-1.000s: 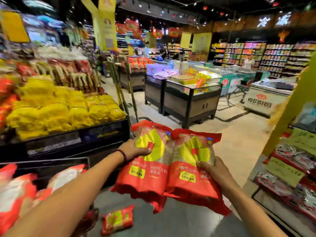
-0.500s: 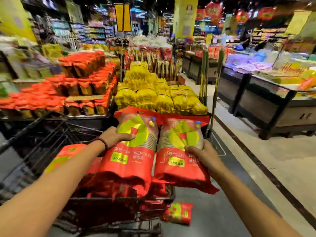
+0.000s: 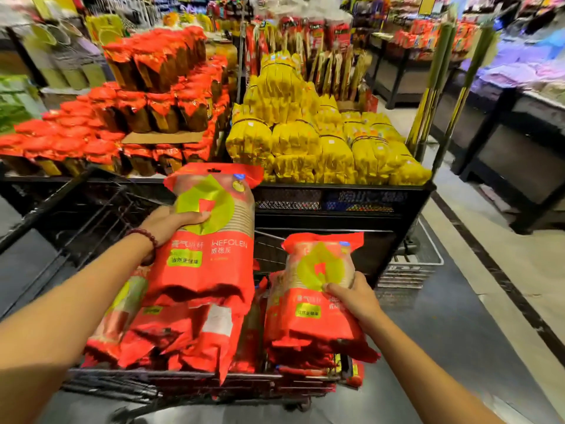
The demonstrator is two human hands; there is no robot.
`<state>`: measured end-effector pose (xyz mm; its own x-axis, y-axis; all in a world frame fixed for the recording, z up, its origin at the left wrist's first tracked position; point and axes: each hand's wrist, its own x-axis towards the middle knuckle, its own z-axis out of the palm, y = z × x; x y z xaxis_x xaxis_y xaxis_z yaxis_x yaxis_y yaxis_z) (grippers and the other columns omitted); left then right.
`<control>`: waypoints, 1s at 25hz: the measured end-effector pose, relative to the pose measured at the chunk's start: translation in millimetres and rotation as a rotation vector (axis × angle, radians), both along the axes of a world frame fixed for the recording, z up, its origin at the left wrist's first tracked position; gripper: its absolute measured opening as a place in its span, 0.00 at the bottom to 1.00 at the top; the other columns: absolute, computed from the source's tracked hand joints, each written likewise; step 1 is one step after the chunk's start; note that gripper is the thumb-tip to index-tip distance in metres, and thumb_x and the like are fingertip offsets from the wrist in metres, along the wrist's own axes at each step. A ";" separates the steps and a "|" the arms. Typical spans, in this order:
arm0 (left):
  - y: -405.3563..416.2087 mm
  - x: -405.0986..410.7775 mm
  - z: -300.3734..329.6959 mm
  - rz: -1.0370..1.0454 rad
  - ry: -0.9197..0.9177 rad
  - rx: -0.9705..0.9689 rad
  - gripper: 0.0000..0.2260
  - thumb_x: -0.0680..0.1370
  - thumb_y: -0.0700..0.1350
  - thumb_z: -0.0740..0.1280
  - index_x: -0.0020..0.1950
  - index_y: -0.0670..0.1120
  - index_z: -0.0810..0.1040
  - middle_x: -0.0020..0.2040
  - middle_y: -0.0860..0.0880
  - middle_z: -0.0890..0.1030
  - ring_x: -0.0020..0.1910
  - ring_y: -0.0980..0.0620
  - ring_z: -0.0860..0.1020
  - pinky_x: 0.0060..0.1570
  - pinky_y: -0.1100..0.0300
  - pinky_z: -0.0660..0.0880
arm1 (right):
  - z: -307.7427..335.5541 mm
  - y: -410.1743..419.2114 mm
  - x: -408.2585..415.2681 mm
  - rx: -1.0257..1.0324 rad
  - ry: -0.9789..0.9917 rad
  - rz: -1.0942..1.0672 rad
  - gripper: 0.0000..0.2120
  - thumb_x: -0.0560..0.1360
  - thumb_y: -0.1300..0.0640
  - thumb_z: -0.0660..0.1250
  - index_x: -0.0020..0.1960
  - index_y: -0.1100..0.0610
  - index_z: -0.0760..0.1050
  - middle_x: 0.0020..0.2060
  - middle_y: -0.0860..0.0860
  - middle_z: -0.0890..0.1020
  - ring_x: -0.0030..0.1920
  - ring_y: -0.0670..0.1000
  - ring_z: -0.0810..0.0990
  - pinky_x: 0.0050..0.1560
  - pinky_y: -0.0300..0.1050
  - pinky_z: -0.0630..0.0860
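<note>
My left hand (image 3: 171, 223) grips a red pack of paper cups (image 3: 211, 249) with a yellow-green leaf mark, held upright above the black wire shopping cart (image 3: 101, 209). My right hand (image 3: 354, 296) grips a second, like red pack (image 3: 318, 289), lower and to the right, down among the packs in the cart. Several more red packs (image 3: 171, 335) lie piled in the cart under both hands. A bead bracelet sits on my left wrist.
Behind the cart stands a black display table (image 3: 345, 197) stacked with yellow packets (image 3: 318, 142) and red-topped packets (image 3: 128, 123). Slim green-gold poles (image 3: 434, 84) lean at its right corner. A grey basket (image 3: 412, 264) sits on the floor. Dark display stands (image 3: 504, 148) line the right aisle.
The view has swung left and down onto the cart. The two packs, side by side before, have parted: the right one has dropped into the cart, the left one stays high.
</note>
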<state>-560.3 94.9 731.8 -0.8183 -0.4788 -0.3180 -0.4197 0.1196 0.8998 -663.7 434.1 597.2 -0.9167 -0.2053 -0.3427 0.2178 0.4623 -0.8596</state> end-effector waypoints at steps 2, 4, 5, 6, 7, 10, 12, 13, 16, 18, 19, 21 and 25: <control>3.5 -6.6 -14.9 0.004 -0.034 0.005 0.25 0.50 0.58 0.75 0.42 0.45 0.82 0.28 0.51 0.84 0.26 0.54 0.81 0.35 0.59 0.76 | -13.8 -17.3 -4.4 0.005 -0.037 0.048 0.29 0.63 0.49 0.75 0.57 0.60 0.69 0.53 0.56 0.80 0.51 0.55 0.80 0.50 0.50 0.77; -0.4 -18.5 -30.4 0.017 -0.061 0.029 0.27 0.48 0.59 0.74 0.41 0.45 0.81 0.28 0.51 0.84 0.25 0.54 0.81 0.34 0.59 0.76 | -24.7 -35.4 -13.9 0.041 -0.044 0.087 0.30 0.64 0.49 0.74 0.59 0.60 0.68 0.53 0.54 0.78 0.53 0.55 0.78 0.52 0.50 0.75; -3.0 -22.7 -36.7 0.016 -0.071 0.048 0.27 0.48 0.59 0.74 0.40 0.46 0.81 0.28 0.50 0.84 0.24 0.54 0.81 0.31 0.61 0.76 | -30.7 -42.6 -17.1 0.080 -0.048 0.097 0.32 0.63 0.48 0.74 0.61 0.61 0.66 0.53 0.54 0.76 0.55 0.57 0.77 0.53 0.49 0.74; -6.3 -24.5 -42.9 0.023 -0.087 0.066 0.27 0.48 0.59 0.74 0.40 0.46 0.81 0.27 0.50 0.84 0.24 0.55 0.81 0.29 0.62 0.76 | -36.4 -47.9 -16.2 0.117 -0.038 0.114 0.34 0.62 0.48 0.73 0.62 0.61 0.65 0.54 0.54 0.76 0.56 0.57 0.77 0.52 0.48 0.73; -9.7 -26.4 -47.1 0.027 -0.096 0.076 0.26 0.48 0.59 0.74 0.40 0.45 0.81 0.27 0.50 0.84 0.24 0.54 0.81 0.28 0.62 0.76 | -39.9 -51.3 -12.6 0.136 -0.048 0.130 0.35 0.62 0.48 0.74 0.64 0.60 0.65 0.55 0.53 0.76 0.56 0.57 0.77 0.51 0.46 0.72; -22.4 -31.3 -55.4 0.014 -0.104 0.102 0.25 0.51 0.57 0.75 0.42 0.44 0.82 0.29 0.48 0.84 0.24 0.53 0.81 0.33 0.59 0.76 | -56.5 -56.6 2.8 0.096 -0.080 0.111 0.33 0.67 0.55 0.75 0.66 0.58 0.64 0.55 0.53 0.78 0.51 0.54 0.78 0.48 0.42 0.72; -26.7 -35.4 -61.2 -0.004 -0.120 0.091 0.24 0.53 0.56 0.75 0.43 0.44 0.82 0.29 0.49 0.84 0.25 0.54 0.81 0.31 0.60 0.77 | -61.3 -62.7 10.4 0.059 -0.077 0.109 0.33 0.65 0.55 0.76 0.65 0.57 0.64 0.52 0.52 0.77 0.48 0.51 0.80 0.39 0.33 0.73; -27.4 -37.0 -64.8 -0.012 -0.127 0.091 0.23 0.54 0.55 0.75 0.43 0.44 0.82 0.28 0.49 0.84 0.24 0.54 0.81 0.29 0.62 0.77 | -63.2 -67.0 13.8 0.064 -0.084 0.117 0.34 0.65 0.54 0.76 0.65 0.56 0.63 0.51 0.52 0.77 0.46 0.49 0.80 0.38 0.30 0.73; -25.4 -42.2 -68.1 -0.063 -0.138 0.086 0.20 0.59 0.54 0.73 0.46 0.43 0.83 0.30 0.49 0.84 0.25 0.54 0.82 0.28 0.63 0.76 | -59.9 -72.6 22.7 0.156 -0.122 0.120 0.37 0.66 0.49 0.76 0.68 0.55 0.60 0.54 0.53 0.78 0.49 0.52 0.80 0.48 0.44 0.78; -23.8 -47.5 -67.0 -0.096 -0.131 0.090 0.21 0.60 0.53 0.73 0.47 0.43 0.83 0.31 0.49 0.85 0.27 0.54 0.82 0.31 0.62 0.76 | -50.8 -69.1 21.1 0.189 -0.131 0.127 0.37 0.68 0.49 0.74 0.69 0.55 0.59 0.56 0.54 0.78 0.52 0.54 0.79 0.53 0.46 0.76; -21.4 -49.3 -67.5 -0.111 -0.122 0.090 0.21 0.59 0.53 0.73 0.47 0.43 0.83 0.31 0.49 0.85 0.27 0.54 0.82 0.30 0.62 0.76 | -43.9 -65.8 17.4 0.231 -0.109 0.145 0.36 0.69 0.49 0.73 0.70 0.56 0.59 0.59 0.55 0.77 0.55 0.56 0.78 0.56 0.48 0.75; -11.9 -50.4 -76.3 -0.126 -0.130 0.089 0.26 0.56 0.56 0.76 0.48 0.43 0.82 0.33 0.49 0.86 0.30 0.53 0.83 0.31 0.62 0.77 | -26.2 -56.3 6.0 0.339 -0.044 0.164 0.37 0.72 0.48 0.70 0.73 0.58 0.56 0.64 0.59 0.74 0.62 0.60 0.75 0.60 0.50 0.72; 14.1 -48.6 -130.6 -0.157 -0.217 0.041 0.45 0.46 0.71 0.76 0.57 0.47 0.79 0.51 0.47 0.85 0.48 0.48 0.84 0.53 0.51 0.79 | 22.4 -35.3 -20.7 0.397 0.055 0.058 0.36 0.73 0.48 0.67 0.73 0.61 0.57 0.66 0.62 0.72 0.64 0.61 0.72 0.59 0.50 0.72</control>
<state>-608.8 109.0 601.3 -0.7920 -0.3348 -0.5105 -0.5825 0.1640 0.7961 -684.3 398.8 619.6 -0.9269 -0.1183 -0.3562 0.1402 0.7711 -0.6211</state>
